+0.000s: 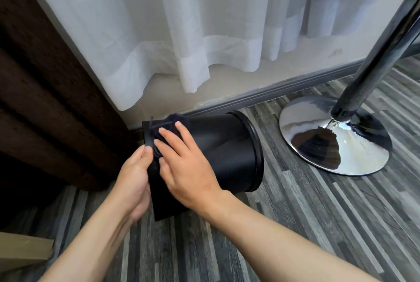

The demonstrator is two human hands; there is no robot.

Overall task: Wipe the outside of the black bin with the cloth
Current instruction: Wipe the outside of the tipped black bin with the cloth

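Observation:
The black bin [222, 145] lies tipped on its side just above the floor, its rimmed mouth pointing right and its base toward me. My left hand [134, 177] grips the base edge of the bin at the left. My right hand [181, 159] lies flat on the bin's upper side near the base, fingers spread, pressing a dark cloth [172, 122] against the wall of the bin. Most of the cloth is hidden under my fingers; a bunched corner shows beyond the fingertips.
A chrome stool base [318, 143] and its slanted pole [372, 54] stand on the striped grey floor at the right. White sheer curtains [204, 31] hang behind the bin. A dark brown curtain [45, 88] fills the left. A wooden edge [20, 247] shows bottom left.

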